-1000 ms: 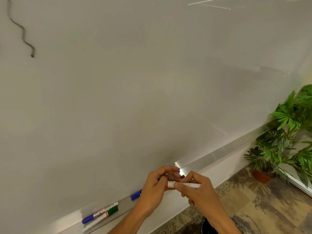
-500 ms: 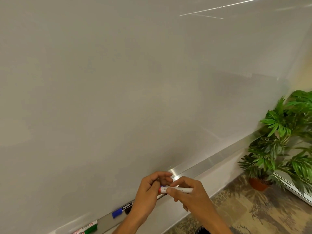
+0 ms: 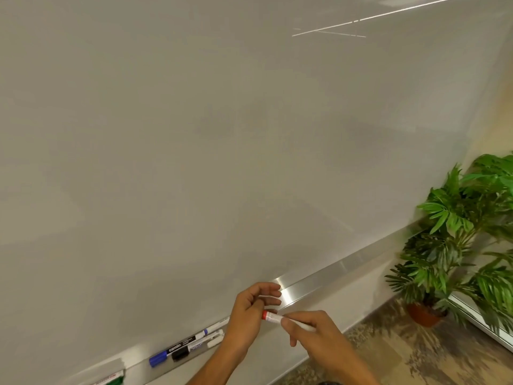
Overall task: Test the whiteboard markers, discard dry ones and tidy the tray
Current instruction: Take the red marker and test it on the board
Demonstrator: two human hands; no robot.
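A: What could slip here?

B: The red-banded marker (image 3: 288, 322), pinched in the right hand (image 3: 319, 333) in front of the tray; the left hand (image 3: 249, 315) meets its red end, fingers loosely curled. I cannot tell if a cap is on, so ink may smear a palm

A: And the marker tray (image 3: 327, 276)?

B: A blue-capped marker (image 3: 177, 348), a black-capped marker (image 3: 194, 350) and a green-capped marker (image 3: 112, 380) lie in it, left of the hands
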